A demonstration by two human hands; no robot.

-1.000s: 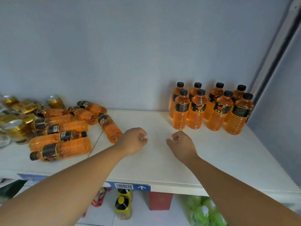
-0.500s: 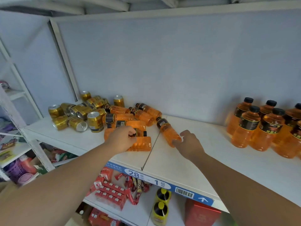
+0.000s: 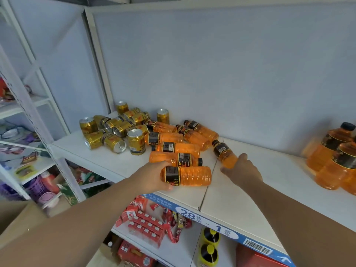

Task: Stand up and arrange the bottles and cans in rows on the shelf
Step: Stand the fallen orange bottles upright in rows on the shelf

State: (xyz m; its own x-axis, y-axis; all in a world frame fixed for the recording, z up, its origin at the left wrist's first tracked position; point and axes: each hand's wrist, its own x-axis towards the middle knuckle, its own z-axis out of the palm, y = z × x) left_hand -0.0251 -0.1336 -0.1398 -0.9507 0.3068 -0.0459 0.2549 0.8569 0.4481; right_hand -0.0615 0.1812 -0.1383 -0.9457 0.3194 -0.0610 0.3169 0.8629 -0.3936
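Observation:
Several orange drink bottles lie on their sides on the white shelf (image 3: 250,199). My left hand (image 3: 152,178) grips the nearest lying bottle (image 3: 192,176) at its cap end, by the front edge. My right hand (image 3: 243,170) closes round the base of another lying bottle (image 3: 224,154), whose cap points toward the back wall. More lying bottles (image 3: 173,148) are stacked behind. Gold cans (image 3: 115,132) lie and stand in a heap at the shelf's left end. Upright orange bottles (image 3: 333,157) stand in rows at the right, partly cut off.
A grey back panel closes the shelf behind. A white upright post (image 3: 28,105) stands to the left, with cluttered shelves beyond it. Below the price strip (image 3: 208,220) sit red boxes (image 3: 146,224) and yellow-capped bottles (image 3: 209,245).
The view swung left from the upright rows to the heap. Both hands reached forward: the left took hold of the nearest bottle, the right closed on the base of the angled one.

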